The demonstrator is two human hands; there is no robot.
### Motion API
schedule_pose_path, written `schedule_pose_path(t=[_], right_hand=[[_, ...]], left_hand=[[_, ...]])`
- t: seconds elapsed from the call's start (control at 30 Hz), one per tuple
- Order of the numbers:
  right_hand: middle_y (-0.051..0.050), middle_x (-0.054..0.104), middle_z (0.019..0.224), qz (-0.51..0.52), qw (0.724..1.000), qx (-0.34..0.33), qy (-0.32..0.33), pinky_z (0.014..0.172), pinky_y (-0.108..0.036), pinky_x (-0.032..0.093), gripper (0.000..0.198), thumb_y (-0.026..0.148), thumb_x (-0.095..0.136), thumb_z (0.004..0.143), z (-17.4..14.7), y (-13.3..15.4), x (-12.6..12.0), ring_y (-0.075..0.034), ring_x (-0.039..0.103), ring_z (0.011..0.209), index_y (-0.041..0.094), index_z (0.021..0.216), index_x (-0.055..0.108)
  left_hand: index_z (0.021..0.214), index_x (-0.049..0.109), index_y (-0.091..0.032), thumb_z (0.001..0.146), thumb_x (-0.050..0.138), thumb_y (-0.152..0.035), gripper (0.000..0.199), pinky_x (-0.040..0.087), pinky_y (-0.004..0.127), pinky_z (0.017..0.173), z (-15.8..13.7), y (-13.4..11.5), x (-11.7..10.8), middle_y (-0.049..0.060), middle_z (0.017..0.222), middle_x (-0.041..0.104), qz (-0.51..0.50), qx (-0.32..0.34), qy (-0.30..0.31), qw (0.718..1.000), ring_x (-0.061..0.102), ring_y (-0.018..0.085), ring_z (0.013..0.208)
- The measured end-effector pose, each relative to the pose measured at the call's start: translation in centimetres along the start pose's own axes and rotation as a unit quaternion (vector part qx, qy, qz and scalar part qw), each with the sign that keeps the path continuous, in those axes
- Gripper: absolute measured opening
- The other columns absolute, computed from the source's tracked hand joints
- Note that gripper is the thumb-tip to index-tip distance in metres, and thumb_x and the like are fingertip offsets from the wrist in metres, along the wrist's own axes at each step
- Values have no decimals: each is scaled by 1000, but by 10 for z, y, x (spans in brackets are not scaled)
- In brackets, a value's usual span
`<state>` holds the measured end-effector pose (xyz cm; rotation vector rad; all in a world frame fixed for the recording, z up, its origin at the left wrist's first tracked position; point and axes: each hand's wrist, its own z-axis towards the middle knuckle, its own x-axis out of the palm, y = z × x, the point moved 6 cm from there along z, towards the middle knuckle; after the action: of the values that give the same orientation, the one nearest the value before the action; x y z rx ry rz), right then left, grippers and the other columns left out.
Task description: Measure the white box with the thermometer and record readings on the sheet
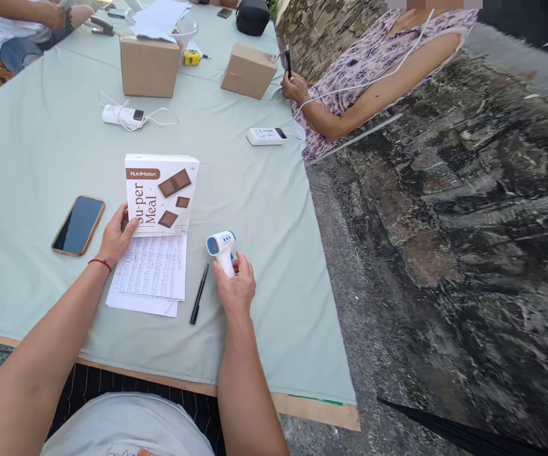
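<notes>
The half-closed left hand (120, 235) grips the white box (163, 197) by its near left corner; the right hand (236, 285) curls round the thermometer (222, 244).

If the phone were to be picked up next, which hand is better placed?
Probably the left hand: it is beside the phone, though holding the white box. The right hand is farther off, gripping the thermometer.
</notes>
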<state>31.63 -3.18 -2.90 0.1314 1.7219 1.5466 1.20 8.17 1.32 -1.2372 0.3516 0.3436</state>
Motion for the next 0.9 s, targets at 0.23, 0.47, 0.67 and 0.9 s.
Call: schedule_pose_path(t=[0.23,0.47,0.67,0.9], right_hand=[[-16,59,106,-110,990,-83,-23,86,-46,42,42,48,67,77,4,-3,-4,-32,52,104,20,108,64],[4,52,55,-69,989,-62,113,59,-30,28,24,41,69,73,-24,7,12,-17,43,55,25,91,66],[3,55,64,73,982,-26,173,62,-31,38,28,39,56,76,-19,9,17,-15,48,60,22,93,69],[1,58,79,313,928,-23,201,65,-31,46,44,39,72,69,-24,20,29,-15,55,70,25,108,60]], left_hand=[[141,48,-16,91,49,-69,73,48,46,108,-2,5,3,15,132,65,-21,16,1,1000,62,29,123],[147,39,-17,93,47,-67,74,44,49,112,-5,3,3,18,142,55,-9,53,-11,998,55,31,130],[145,43,-19,93,46,-68,71,43,47,112,-6,2,3,16,141,54,-7,43,-11,999,53,29,131],[139,46,-21,84,59,-69,74,45,49,105,-7,1,3,14,129,56,27,27,-25,999,55,30,120]])
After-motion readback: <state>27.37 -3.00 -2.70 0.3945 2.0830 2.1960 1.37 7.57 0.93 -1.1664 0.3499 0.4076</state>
